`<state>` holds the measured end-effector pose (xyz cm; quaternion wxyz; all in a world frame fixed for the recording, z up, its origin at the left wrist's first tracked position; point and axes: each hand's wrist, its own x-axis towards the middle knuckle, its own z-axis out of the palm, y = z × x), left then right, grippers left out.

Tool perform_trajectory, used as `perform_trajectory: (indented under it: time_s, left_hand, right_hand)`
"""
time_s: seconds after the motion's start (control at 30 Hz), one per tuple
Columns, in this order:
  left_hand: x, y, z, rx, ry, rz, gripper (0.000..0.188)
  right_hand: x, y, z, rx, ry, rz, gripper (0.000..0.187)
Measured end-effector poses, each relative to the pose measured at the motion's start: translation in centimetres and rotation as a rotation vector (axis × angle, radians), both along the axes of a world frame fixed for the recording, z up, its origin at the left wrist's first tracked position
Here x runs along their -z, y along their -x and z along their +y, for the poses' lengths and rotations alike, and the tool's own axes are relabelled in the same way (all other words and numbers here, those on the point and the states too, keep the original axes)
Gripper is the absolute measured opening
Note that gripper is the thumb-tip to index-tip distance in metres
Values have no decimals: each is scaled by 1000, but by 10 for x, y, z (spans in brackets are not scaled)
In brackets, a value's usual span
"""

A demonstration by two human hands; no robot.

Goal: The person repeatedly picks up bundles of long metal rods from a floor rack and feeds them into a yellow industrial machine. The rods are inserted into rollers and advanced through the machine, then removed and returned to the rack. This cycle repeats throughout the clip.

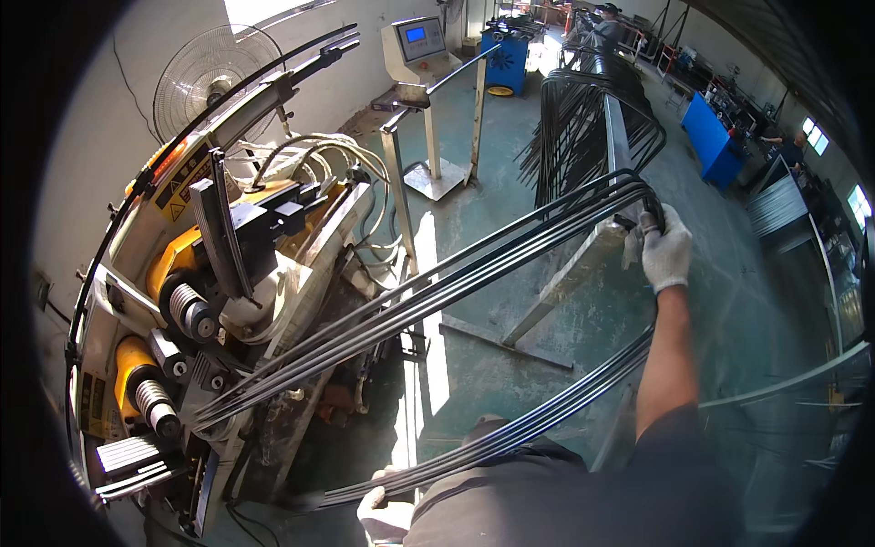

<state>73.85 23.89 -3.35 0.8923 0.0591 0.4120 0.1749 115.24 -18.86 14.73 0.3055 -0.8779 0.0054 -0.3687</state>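
Observation:
A bundle of several dark metal rods (428, 296), bent into a U, stretches from the bending machine (196, 314) to its bend at the right. My right hand (668, 248), in a white glove, is closed around the bundle at that bend, beside the end of a metal stand (574, 269). The bundle's other leg curves back below, passing in front of my body to the lower left. There my left hand (387, 512), also gloved, is closed on the rods near their ends. Part of this hand is cut off by the lower edge.
Many bent rods (583, 118) hang on the stand's long rail (616, 132) ahead. A control console (421, 46) stands behind the machine, near a large fan (217, 87). Blue cabinets (711, 137) line the right side. People work farther off, one at the far end (606, 32).

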Motion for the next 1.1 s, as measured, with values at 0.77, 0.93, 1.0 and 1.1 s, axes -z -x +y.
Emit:
perform_trajectory:
  time_s: [0.77,0.93,1.0,1.1]
  left_hand:
    - [77,100,-134,-368,-468,454,31]
    - [42,287,-155,-557,-698,874,23]
    - [36,376,-155,-520,-942,1103,25]
    - [61,538,-179,-877,-989,1200,26]
  right_hand:
    - [333,-133,-148,-411,650,439,53]
    - [515,27,-65,-625,1012,1152,55]
    - [464,183,79,-928,866,1238,50]
    - [477,291,216,-1499,668,1174,55]
